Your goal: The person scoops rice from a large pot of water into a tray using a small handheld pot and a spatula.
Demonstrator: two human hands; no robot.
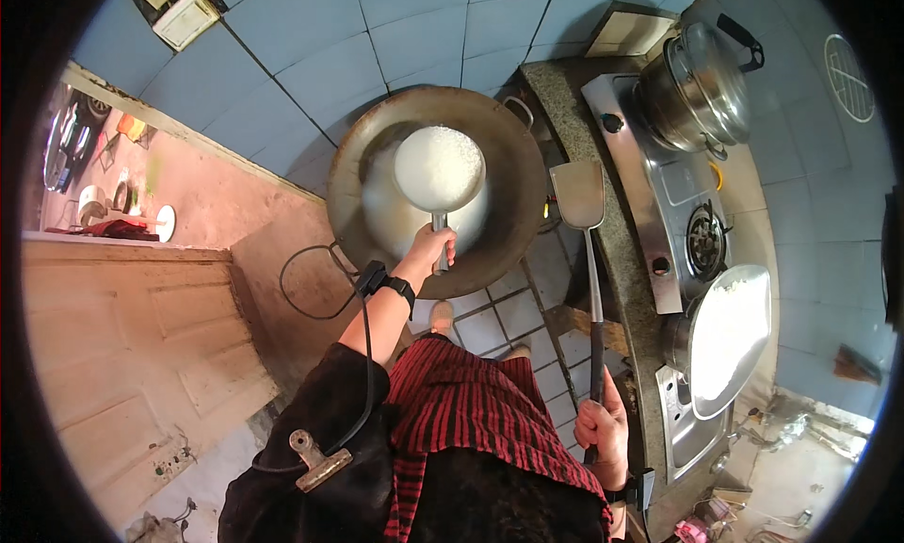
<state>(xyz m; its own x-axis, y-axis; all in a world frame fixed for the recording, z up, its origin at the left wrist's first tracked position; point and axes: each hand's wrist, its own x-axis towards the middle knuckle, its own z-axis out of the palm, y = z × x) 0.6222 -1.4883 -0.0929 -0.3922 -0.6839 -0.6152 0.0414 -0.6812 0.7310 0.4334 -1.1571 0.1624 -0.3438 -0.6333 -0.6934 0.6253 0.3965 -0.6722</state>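
My left hand [431, 250] grips the short metal handle of a large round ladle [439, 167], held over a big wok [512, 190]. White grains that look like rice, with cloudy liquid, fill the ladle. Below it, pale milky liquid [381, 218] lies in the wok. Down at my right side, my right hand [602, 423] is closed around the dark handle of a long wok spatula [579, 193]. Its wide metal blade points away from me, between the wok and the counter edge, and looks bare.
On the stone counter [558, 98] at right stand a two-burner gas stove [628, 183], a lidded steel pot [671, 91] and a wide bowl or strainer of white food [731, 345], beside a metal sink [696, 437]. A wooden door [148, 331] is at left. A black cable [367, 373] hangs along my left arm.
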